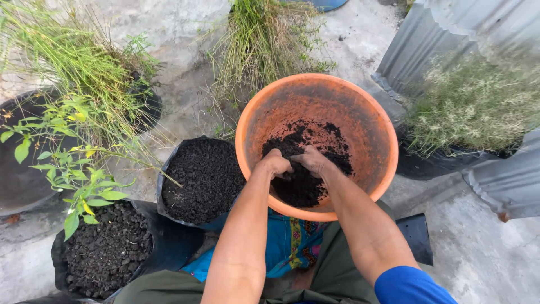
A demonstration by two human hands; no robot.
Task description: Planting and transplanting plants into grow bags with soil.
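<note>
Right in the middle of the view sits the orange basin (316, 95), tipped toward the person and resting against their lap, so the dark soil (306, 160) has slid into a heap at its lower, near side — a tilt that seems meant to keep the soil within easy reach. Both hands are down in that heap: the left hand (274, 163) is curled into a loose fist, knuckles up, and the right hand (313, 159) is cupped beside it, the two touching or nearly so; the fingertips are buried, so whether they pinch or merely press the soil cannot be told. Just left of the basin stands a black grow bag (202, 180), already filled with the same dark soil, its rim almost under the basin's edge. Farther left and nearer the person is a second black bag (107, 250) holding a leafy green seedling (84, 186). Beyond the basin a clump of grass (261, 42) grows from a pot that is hidden by the blades. To the right of the basin, a pale bushy plant (475, 104) sits before corrugated metal sheeting (427, 39). Below the basin, a blue patterned cloth (289, 242) covers the lap — partly hidden by the forearms. Far left of the basin, a dark tub (19, 180) is cut off by the frame.
</note>
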